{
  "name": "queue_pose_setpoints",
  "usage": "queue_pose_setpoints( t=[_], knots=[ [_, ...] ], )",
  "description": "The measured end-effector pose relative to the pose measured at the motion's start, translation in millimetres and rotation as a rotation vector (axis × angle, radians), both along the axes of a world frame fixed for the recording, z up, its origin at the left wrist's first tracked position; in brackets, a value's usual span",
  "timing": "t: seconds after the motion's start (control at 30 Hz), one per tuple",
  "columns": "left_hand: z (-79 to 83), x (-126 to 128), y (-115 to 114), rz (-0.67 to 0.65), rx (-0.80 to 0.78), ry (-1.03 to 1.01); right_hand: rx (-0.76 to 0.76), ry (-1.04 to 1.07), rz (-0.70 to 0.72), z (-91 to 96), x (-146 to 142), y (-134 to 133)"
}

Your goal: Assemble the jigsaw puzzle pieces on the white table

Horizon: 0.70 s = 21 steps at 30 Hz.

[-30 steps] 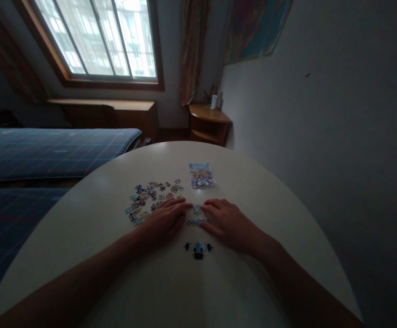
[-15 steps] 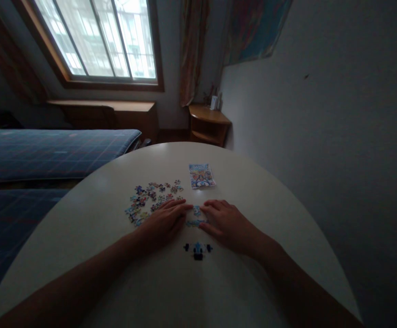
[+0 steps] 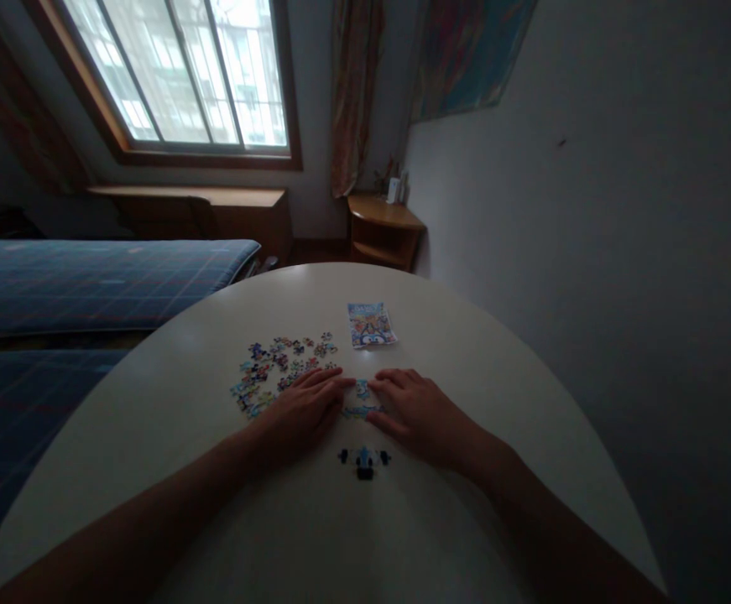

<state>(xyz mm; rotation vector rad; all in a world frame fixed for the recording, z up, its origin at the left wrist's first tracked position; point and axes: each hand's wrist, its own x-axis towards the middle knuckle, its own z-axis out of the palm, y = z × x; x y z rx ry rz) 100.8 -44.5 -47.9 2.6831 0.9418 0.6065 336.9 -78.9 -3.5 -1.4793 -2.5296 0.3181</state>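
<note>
A small light-blue puzzle piece (image 3: 362, 388) lies on the table between my fingertips. On its left, my left hand (image 3: 310, 405) rests palm down with its fingers stretched out, the index tip at the piece's edge. My right hand (image 3: 416, 411) lies flat on the other side, index fingertip close to the piece and thumb by a strip of joined blue puzzle pieces (image 3: 357, 412). The right thumb covers part of that strip. Closer to me sits a small black, blue and clear object (image 3: 364, 460), its kind too dark to make out.
Many loose puzzle pieces (image 3: 280, 361) are spread left of centre, partly behind my left hand. A colourful printed packet or card (image 3: 371, 325) lies farther back on the round white table (image 3: 484, 352). A wall (image 3: 623, 252) rises at the right; a bed (image 3: 101, 281) stands at the left.
</note>
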Motion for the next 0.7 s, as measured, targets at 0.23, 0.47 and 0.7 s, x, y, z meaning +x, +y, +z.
queue_pose_setpoints(
  t=[0.23,0.47,0.7],
  knots=[
    [-1.0,-0.2,1.0,0.003,-0.023,-0.017,0.003,-0.002,-0.004,1.1,0.1,-1.6],
    [-1.3,0.2,1.3,-0.006,-0.026,-0.044,0.023,-0.002,0.007,-1.5,-0.6,-1.9],
    [2.2,0.0,3.5,0.099,-0.033,-0.162,0.017,0.008,0.006,-2.3,1.7,-1.0]
  ],
)
